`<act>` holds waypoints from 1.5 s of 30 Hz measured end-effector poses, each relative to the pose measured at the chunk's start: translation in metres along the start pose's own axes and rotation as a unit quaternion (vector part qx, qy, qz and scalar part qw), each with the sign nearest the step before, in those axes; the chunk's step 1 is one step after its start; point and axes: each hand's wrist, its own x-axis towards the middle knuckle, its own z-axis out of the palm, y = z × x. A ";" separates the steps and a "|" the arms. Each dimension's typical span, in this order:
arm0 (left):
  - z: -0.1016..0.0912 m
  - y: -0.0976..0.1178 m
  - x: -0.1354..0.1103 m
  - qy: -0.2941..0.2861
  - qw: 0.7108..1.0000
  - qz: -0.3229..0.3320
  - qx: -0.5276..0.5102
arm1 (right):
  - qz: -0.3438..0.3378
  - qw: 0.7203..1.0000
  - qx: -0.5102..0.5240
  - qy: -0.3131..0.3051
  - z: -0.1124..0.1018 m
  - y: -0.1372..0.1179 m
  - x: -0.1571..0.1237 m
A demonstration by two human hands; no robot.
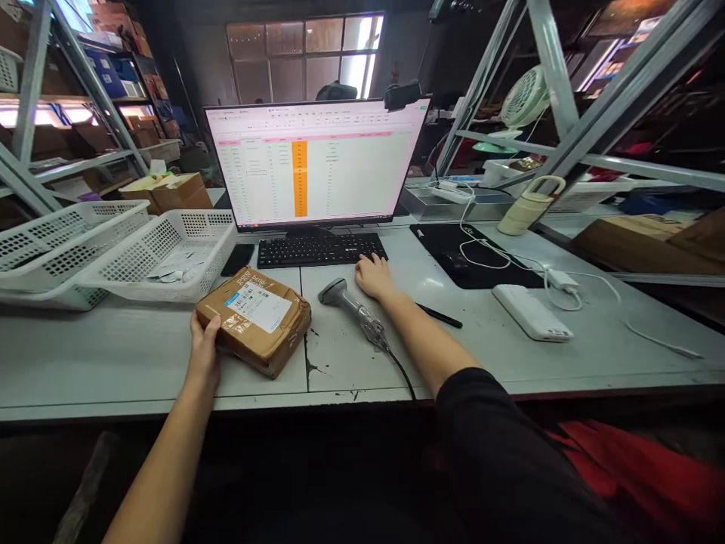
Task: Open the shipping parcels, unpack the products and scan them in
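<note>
My left hand (204, 347) grips the near left corner of a brown cardboard parcel (254, 317), thumb on top. The parcel carries a white shipping label and is tilted a little on the desk. My right hand (374, 276) reaches forward to the right end of a black keyboard (322, 248), fingers stretched over its lower keys. Between my arms lies a grey barcode scanner (356, 310), its cable running to the desk's front edge. Behind the keyboard stands a monitor (351, 181) showing a spreadsheet with one orange column.
White perforated baskets (170, 257) stand at the left, one holding papers. A black phone-like slab (238, 260) lies beside the keyboard. On the right are a mouse pad (436, 249), a white power bank (531, 313), loose white cables, a black pen (442, 316) and a beige cup (524, 211).
</note>
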 end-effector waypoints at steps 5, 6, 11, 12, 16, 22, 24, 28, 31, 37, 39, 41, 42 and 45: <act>-0.001 0.000 -0.001 -0.009 1.000 -0.008 0.018 | -0.006 0.999 -0.038 0.028 0.013 0.007 0.020; 0.000 0.000 -0.002 -0.010 1.000 -0.010 0.015 | -0.005 0.999 -0.042 0.035 0.013 0.007 0.023; 0.003 0.004 -0.005 -0.005 1.000 -0.018 0.007 | -0.016 0.998 -0.050 0.045 0.011 0.002 0.040; 0.003 0.005 -0.006 -0.005 1.000 -0.020 0.008 | -0.018 0.998 -0.049 0.045 0.009 0.000 0.043; 0.004 0.009 -0.008 -0.006 1.000 -0.023 0.008 | -0.005 0.997 -0.040 0.066 -0.005 -0.009 0.046; 0.002 0.007 -0.005 0.008 1.000 0.004 0.022 | -0.049 0.999 -0.010 0.007 -0.026 -0.006 -0.001; -0.001 0.005 -0.005 0.010 1.000 0.019 0.023 | -0.047 0.999 -0.025 -0.006 -0.033 0.011 -0.028; -0.006 0.005 -0.007 0.020 0.998 0.053 0.002 | 0.053 0.994 -0.076 -0.061 -0.048 0.060 -0.085; -0.002 0.009 -0.012 0.027 0.997 0.075 -0.016 | 0.102 0.986 -0.111 -0.070 -0.048 0.084 -0.122; 0.013 0.023 -0.016 0.055 0.995 0.032 -0.076 | 0.117 0.991 -0.033 0.064 -0.047 0.076 -0.144; 0.015 0.030 -0.017 0.056 0.992 -0.001 -0.109 | 0.125 0.976 0.147 0.104 -0.052 0.053 -0.144; 0.018 0.037 -0.020 0.053 0.987 -0.018 -0.149 | 0.113 0.912 0.385 0.087 -0.054 0.018 -0.150; 0.019 0.040 -0.022 0.048 0.984 -0.014 -0.170 | 0.099 0.860 0.497 0.051 -0.053 -0.004 -0.155; 0.026 0.042 -0.027 0.048 0.977 0.021 -0.207 | 0.067 0.714 0.689 -0.105 -0.044 -0.074 -0.175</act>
